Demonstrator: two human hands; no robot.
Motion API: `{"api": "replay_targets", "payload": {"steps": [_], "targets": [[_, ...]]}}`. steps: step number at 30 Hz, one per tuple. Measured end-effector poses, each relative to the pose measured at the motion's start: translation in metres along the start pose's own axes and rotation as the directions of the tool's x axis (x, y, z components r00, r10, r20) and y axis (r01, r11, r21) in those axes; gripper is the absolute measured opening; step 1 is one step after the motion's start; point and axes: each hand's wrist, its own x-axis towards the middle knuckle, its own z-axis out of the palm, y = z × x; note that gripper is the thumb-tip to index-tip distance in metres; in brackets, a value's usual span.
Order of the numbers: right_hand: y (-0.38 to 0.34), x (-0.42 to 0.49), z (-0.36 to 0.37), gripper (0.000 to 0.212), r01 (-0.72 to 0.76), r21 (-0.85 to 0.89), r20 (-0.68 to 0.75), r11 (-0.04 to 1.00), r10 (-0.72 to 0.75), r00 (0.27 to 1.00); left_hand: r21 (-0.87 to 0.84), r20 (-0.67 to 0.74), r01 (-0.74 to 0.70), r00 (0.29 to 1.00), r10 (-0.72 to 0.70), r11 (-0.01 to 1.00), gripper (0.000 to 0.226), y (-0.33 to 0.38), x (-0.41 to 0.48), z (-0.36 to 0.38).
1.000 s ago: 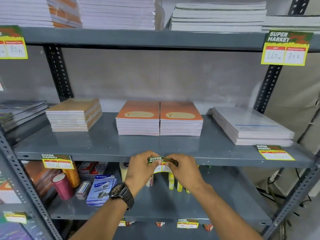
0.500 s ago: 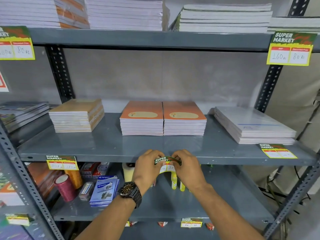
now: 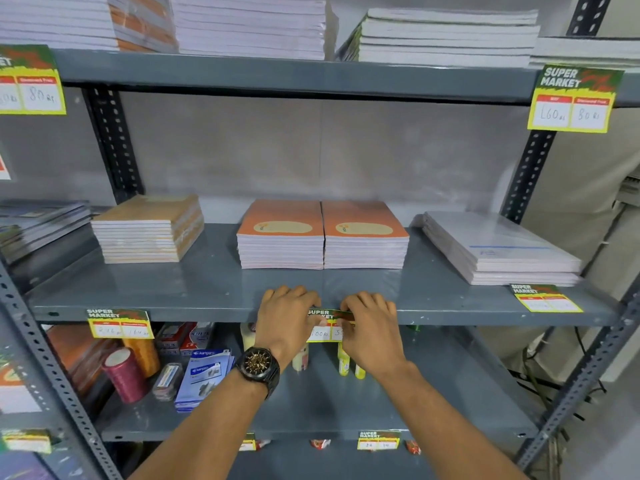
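At the near lip of the middle shelf, the price tag now sits flatter and higher. A moment ago it bowed below. The left hand and right hand pinch its ends against the lip — fixing looks nearly done.

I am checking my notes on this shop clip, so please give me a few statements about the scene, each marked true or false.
1. The left hand and the right hand both hold the price tag at the shelf edge. True.
2. The wristwatch sits on the right wrist. False: it is on the left wrist.
3. Two orange notebook stacks lie side by side behind the hands. True.
4. This shelf edge carries only that one tag. False: a second tag hangs further left.
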Motion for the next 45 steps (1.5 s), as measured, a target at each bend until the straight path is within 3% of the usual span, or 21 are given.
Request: {"api": "replay_targets", "payload": {"steps": [4, 16, 18, 22, 25, 29, 32, 38, 41, 45], "targets": [[0.001, 0.001, 0.005, 0.026, -0.041, 0.011, -0.036, 0.999, 0.041, 0.999, -0.015, 0.006, -0.013, 1.000, 0.013, 1.000, 0.018, 0.003, -0.002, -0.002], [-0.005, 0.003, 0.003, 0.025, -0.036, -0.076, -0.035, 0.996, 0.033, 0.999, -0.036, 0.036, -0.088, 0.995, 0.089, 0.995, 0.025, -0.013, -0.010, -0.005], [-0.007, 0.000, 0.002, 0.026, -0.072, 0.004, -0.026, 0.997, 0.072, 0.997, -0.056, 0.016, -0.083, 0.996, 0.084, 0.995, 0.027, -0.012, -0.013, -0.006], [0.003, -0.006, -0.013, 0.032, -0.173, 0.364, 0.017, 0.915, 0.179, 0.984, -0.232, 0.006, 0.041, 0.999, -0.040, 0.972, 0.044, -0.007, -0.012, -0.012], [0.022, -0.017, -0.032, 0.026, -0.202, 0.405, -0.065, 0.891, 0.249, 0.966, -0.370, 0.075, 0.099, 0.994, -0.076, 0.924, 0.053, 0.003, 0.003, -0.019], [0.075, -0.026, -0.064, 0.012, -0.298, 0.440, -0.151, 0.847, 0.398, 0.905, -0.316, 0.054, -0.027, 0.997, 0.047, 0.948, 0.048, 0.047, 0.012, -0.012], [0.125, -0.027, -0.090, 0.014, -0.384, 0.486, -0.184, 0.785, 0.522, 0.833, -0.309, 0.070, -0.131, 0.985, 0.160, 0.942, 0.045, 0.089, 0.016, 0.006], [0.240, -0.027, -0.140, 0.021, -0.476, 0.451, -0.223, 0.755, 0.611, 0.759, -0.308, 0.101, -0.219, 0.960, 0.261, 0.926, 0.035, 0.195, 0.043, 0.043], [0.293, -0.028, -0.159, 0.032, -0.529, 0.396, -0.153, 0.751, 0.622, 0.768, -0.340, 0.140, -0.180, 0.961, 0.238, 0.923, 0.032, 0.254, 0.064, 0.061], [0.343, -0.027, -0.173, 0.047, -0.603, 0.286, 0.014, 0.745, 0.626, 0.780, -0.455, 0.258, 0.025, 0.961, 0.104, 0.890, 0.022, 0.315, 0.091, 0.085]]}}
